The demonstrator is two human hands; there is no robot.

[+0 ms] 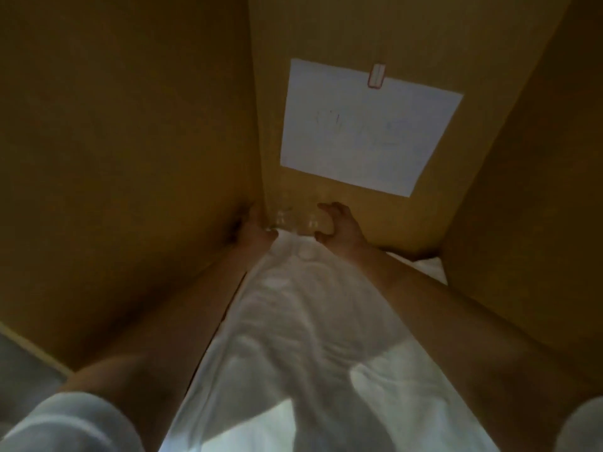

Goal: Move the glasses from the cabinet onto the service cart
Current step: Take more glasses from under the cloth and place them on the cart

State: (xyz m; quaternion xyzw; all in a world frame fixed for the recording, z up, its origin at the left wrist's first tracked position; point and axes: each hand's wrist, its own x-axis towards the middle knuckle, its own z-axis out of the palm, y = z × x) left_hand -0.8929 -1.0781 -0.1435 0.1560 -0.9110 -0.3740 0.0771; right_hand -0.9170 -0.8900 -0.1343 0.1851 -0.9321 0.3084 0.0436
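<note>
Sleeves (65, 425) at bottom, our arms reach to mid-frame: upright glasses (293, 220) stand between our hands, right hand (339, 228) curled round one, left hand (253, 230) hold unclear.

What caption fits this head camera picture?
Left hand reaches, right hand curls round clear glasses at the back of the cabinet, under a taped paper.
</note>
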